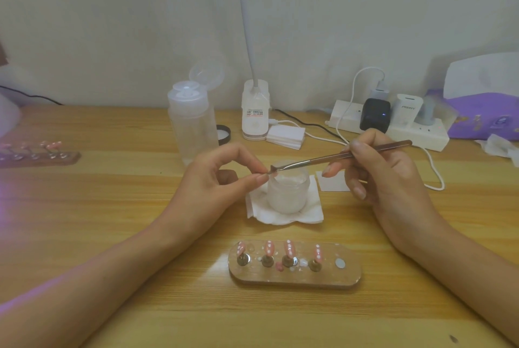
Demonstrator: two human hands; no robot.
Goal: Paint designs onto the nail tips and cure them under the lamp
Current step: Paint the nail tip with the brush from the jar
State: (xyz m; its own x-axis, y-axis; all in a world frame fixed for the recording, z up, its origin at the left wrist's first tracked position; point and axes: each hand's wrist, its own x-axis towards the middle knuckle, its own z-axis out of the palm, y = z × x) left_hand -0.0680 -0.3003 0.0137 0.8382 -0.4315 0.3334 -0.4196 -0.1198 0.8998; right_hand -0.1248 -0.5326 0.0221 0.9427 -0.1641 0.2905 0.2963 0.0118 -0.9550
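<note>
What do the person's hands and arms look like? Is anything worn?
The left hand and the right hand are bare, with no glove, ring, watch or bracelet; no sleeve shows up to the picture's edge. The fingernails look plain and unpainted.

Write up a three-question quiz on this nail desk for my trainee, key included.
1. True or false: the frosted jar stands on a white tissue.
2. How many nail tips stand on the near wooden holder? A three, B four, C six.
3. Which hand grips the metal tool by its handle?
Key: 1 true; 2 B; 3 the right hand.
</note>
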